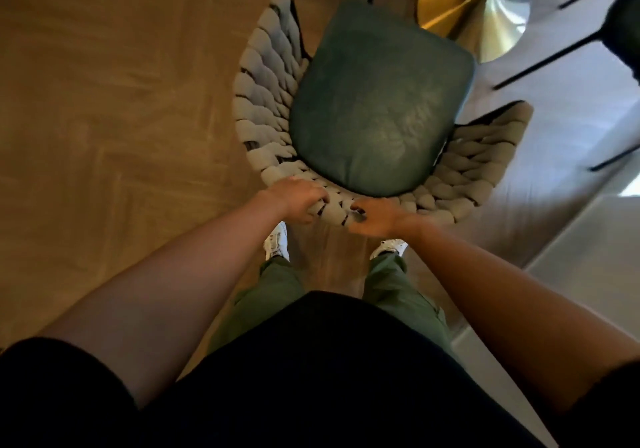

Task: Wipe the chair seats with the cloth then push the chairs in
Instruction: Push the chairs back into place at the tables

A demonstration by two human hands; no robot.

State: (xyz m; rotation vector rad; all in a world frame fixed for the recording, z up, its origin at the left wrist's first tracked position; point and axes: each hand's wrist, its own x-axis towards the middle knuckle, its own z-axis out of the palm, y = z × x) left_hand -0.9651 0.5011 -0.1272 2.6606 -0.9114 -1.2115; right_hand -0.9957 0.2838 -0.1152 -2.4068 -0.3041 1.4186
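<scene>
Now the fingers (320, 202) of the left hand (296, 198) are curled over the top rim of the woven backrest (263, 101), holding it. The right hand (375, 217) grips the same rim just beside the left one, its fingers wrapped around the thick grey cords. Both hands are on the near part of the chair (363, 112), whose dark green seat cushion (381, 101) lies in front of them. The chair stands on the wooden floor (121, 101), its front turned toward a golden table base (460, 8) at the far right. Near the hands, two white shoes (277, 241) stand on the floor. No cloth can be seen.
</scene>
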